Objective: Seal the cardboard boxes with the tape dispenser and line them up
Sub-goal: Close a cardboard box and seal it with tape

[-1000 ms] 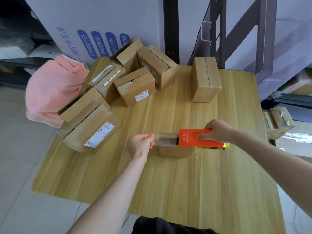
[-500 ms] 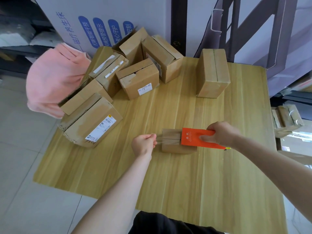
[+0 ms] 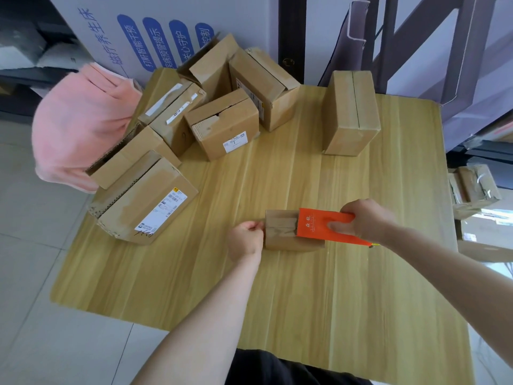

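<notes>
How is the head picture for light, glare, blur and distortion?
Head view: soft, even light with only faint shadows beside the box; slight gloss on the tape; a bright patch at the right edge; left hand, right hand and dispenser are sharp; the wide-angle lens stretches everything towards the corners.

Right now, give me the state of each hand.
Left hand: closed, pinching the tape at the small box's edge.
Right hand: closed, gripping the orange tape dispenser.

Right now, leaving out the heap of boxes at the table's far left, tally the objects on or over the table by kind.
Cardboard boxes: 2, the upright box and the small box
Tape dispenser: 1
Total: 3
</notes>
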A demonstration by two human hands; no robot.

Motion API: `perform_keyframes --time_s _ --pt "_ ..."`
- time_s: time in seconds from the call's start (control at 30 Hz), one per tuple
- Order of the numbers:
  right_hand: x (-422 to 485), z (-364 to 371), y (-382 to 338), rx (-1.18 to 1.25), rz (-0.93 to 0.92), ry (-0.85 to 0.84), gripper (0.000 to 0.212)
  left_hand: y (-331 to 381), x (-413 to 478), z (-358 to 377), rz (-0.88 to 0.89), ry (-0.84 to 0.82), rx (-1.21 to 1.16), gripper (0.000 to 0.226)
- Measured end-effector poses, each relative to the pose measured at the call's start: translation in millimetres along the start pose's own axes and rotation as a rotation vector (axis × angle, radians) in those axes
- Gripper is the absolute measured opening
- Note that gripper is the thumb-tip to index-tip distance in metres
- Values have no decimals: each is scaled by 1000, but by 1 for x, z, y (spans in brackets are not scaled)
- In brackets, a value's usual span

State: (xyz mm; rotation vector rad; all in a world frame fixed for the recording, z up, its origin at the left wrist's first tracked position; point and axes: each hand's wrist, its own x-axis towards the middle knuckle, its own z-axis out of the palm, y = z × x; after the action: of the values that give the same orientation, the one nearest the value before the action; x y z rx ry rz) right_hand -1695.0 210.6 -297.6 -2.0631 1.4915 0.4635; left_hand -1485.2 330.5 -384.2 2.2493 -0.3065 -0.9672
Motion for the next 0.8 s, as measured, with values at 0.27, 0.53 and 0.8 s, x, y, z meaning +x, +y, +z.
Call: perform_keyframes --time_s 0.27,0.53,0.8 --pt "-1 3 2 53 1 2 32 -8 -9 -12 128 66 70 42" --pt "-12 15 -1 128 58 64 33 2 -16 11 330 -168 238 42" --pt "-8 18 12 198 36 44 31 45 9 41 936 -236 543 30"
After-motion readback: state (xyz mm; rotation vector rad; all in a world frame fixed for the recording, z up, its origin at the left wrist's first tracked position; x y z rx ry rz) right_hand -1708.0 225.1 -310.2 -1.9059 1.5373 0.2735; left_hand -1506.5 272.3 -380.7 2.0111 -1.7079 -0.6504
